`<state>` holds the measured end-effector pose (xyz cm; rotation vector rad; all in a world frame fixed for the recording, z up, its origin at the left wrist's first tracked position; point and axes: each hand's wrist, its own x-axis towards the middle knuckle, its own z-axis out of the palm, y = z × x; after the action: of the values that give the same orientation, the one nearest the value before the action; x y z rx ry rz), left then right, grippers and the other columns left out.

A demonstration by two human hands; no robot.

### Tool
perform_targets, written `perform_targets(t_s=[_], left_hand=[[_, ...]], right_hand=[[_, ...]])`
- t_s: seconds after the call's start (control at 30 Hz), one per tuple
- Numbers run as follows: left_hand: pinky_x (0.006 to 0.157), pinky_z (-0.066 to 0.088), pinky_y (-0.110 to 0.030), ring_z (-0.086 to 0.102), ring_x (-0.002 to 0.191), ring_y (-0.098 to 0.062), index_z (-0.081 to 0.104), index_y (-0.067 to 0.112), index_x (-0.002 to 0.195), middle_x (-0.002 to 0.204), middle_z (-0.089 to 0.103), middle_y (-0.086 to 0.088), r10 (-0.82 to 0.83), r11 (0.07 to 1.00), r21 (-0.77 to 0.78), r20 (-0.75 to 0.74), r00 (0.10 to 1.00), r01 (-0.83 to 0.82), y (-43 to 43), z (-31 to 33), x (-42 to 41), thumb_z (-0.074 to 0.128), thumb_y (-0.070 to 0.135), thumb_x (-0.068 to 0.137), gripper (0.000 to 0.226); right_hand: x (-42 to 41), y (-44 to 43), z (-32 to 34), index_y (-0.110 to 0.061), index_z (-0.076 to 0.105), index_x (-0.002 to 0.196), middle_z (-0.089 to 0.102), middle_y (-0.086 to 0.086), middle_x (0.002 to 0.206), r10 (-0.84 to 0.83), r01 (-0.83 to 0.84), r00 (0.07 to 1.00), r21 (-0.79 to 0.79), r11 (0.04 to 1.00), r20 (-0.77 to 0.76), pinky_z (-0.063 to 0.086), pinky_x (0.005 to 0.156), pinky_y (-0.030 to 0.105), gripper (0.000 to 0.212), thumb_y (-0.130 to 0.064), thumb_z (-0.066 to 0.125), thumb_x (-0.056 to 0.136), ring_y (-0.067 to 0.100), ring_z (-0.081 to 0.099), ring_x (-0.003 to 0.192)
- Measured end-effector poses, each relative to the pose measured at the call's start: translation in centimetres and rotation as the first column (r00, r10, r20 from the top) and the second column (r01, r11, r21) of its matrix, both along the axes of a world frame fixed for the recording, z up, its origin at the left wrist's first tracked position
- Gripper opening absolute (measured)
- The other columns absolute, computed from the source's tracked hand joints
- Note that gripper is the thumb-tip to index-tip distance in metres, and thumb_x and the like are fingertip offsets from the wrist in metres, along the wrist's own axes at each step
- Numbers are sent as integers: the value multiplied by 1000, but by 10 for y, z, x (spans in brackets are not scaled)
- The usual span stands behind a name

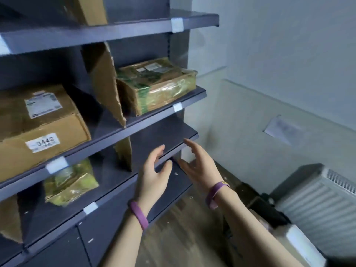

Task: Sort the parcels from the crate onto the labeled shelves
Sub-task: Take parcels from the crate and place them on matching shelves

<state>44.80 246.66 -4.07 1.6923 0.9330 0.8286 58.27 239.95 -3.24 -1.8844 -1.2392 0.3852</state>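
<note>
L hand [154, 180] and R hand [201, 170] were bare, as were both forearms [248, 232] down to the frame's bottom edge. Each wrist wore one band. The smooth purple rubbery wristband on L wrist [139, 215] was flat and plain across its visible side. The matching purple rubbery wristband on R wrist [212, 196] had the same colour and shape, and carried a small yellowish rectangular tab [223, 182] w/ a darker middle at its upper end; detail there was too blurred to read.

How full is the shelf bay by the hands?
Empty: only bare dark shelf shows right of the cardboard divider.
</note>
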Motion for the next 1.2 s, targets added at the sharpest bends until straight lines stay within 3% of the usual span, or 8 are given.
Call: perform_targets(t_s=[0.07, 0.17, 0.2, 0.33, 0.5, 0.8, 0.93, 1.2], left_hand=[[98, 42, -26, 53, 118, -7, 53, 35, 122, 120, 58, 17, -86, 996, -27, -15, 996, 85, -24, -11, 37, 60, 13, 90, 39], [101, 42, -27, 54, 117, -11, 56, 27, 122, 120, 58, 10, -183, 983, -30, -41, 982, 182, -61, -21, 100, 60, 9, 89, 38], [102, 42, -28, 54, 117, -12, 56, 23, 126, 121, 58, 7, -216, 976, -31, -56, 975, 214, -75, -24, 123, 60, 8, 89, 39], [103, 43, -33, 53, 117, -13, 54, 22, 131, 124, 57, 7, -342, 940, -39, -126, 931, 340, -137, -36, 212, 61, 13, 90, 43], [98, 40, -26, 51, 118, -11, 52, 29, 132, 121, 55, 13, -460, 888, -102, -248, 853, 449, -225, -64, 324, 59, 19, 91, 42], [95, 38, -20, 51, 114, -7, 51, 21, 134, 129, 56, 4, -659, 743, -206, -388, 644, 637, -356, -145, 493, 57, 18, 93, 42], [100, 42, -27, 54, 116, -13, 51, 22, 133, 128, 57, 0, -701, 700, -283, -444, 558, 655, -392, -212, 547, 56, 19, 93, 40], [93, 38, -22, 51, 107, -8, 48, 21, 137, 133, 54, 0, -751, 611, -432, -582, 312, 664, -440, -395, 589, 53, 21, 94, 43]], right_hand=[[32, -34, -13, -20, 44, 142, 57, 2, 132, -91, 89, 995, -46, 995, -33, 42, 101, 25, 58, -20, 66, 88, 18, 53, 119], [83, -84, -25, -16, 44, 142, 55, 0, 135, -204, 199, 975, -68, 978, -91, 30, 91, 0, 60, -19, 67, 87, 11, 53, 118], [101, -101, -29, -15, 44, 143, 54, -1, 137, -227, 222, 968, -57, 973, -104, 30, 94, 1, 60, -19, 66, 87, 9, 52, 120], [177, -175, -50, -19, 40, 145, 47, -4, 145, -313, 310, 943, -41, 950, -116, 33, 112, 29, 61, -23, 65, 90, 13, 41, 135], [277, -276, -93, -22, 36, 147, 44, -7, 148, -444, 431, 870, -108, 896, -213, 29, 113, 27, 61, -29, 62, 92, 12, 36, 139], [400, -435, -182, -18, 38, 146, 44, 0, 147, -667, 566, 688, -363, 740, -287, 26, 111, 25, 58, -25, 60, 92, 16, 36, 138], [443, -487, -243, -13, 40, 145, 45, 2, 147, -755, 617, 586, -443, 651, -294, 27, 114, 28, 57, -20, 60, 92, 17, 38, 138], [479, -541, -422, -18, 41, 143, 48, 7, 145, -834, 526, 471, -667, 528, -288, 34, 109, 35, 56, -21, 59, 90, 29, 44, 132]])
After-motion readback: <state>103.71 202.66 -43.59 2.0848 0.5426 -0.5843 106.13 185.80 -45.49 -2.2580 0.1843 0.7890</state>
